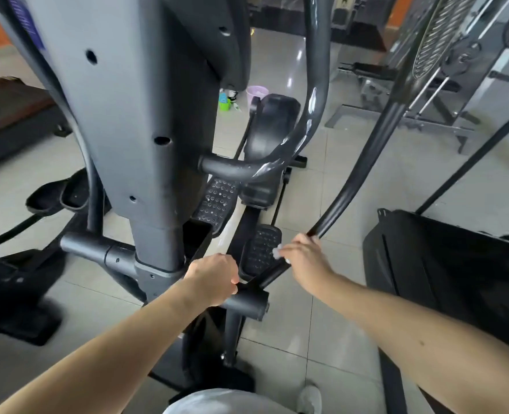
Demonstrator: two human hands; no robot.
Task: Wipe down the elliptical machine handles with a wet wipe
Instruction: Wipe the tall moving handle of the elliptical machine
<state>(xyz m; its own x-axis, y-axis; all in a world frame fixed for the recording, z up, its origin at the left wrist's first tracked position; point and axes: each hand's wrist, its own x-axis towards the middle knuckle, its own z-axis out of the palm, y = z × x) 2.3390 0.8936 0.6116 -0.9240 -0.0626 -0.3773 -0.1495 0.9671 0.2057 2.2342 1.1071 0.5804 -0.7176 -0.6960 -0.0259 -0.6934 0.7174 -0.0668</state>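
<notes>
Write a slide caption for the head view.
The right hand wraps a white wet wipe round the black curved elliptical handle bar while left hand grips the black pivot tube.

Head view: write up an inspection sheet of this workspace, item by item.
Surface: pale glossy floor tiles under the elliptical column.
Job's things: white wet wipe bunched against the black handle bar; curved handle shows streaks.
Clutter: purple bucket and green container on the floor beyond the pedals.
Hands: left hand grips the pivot tube; right hand holds the wipe round the handle bar.
Cables: nothing seen.
Surroundings: weight bench behind right; black machine close on the right.
</notes>
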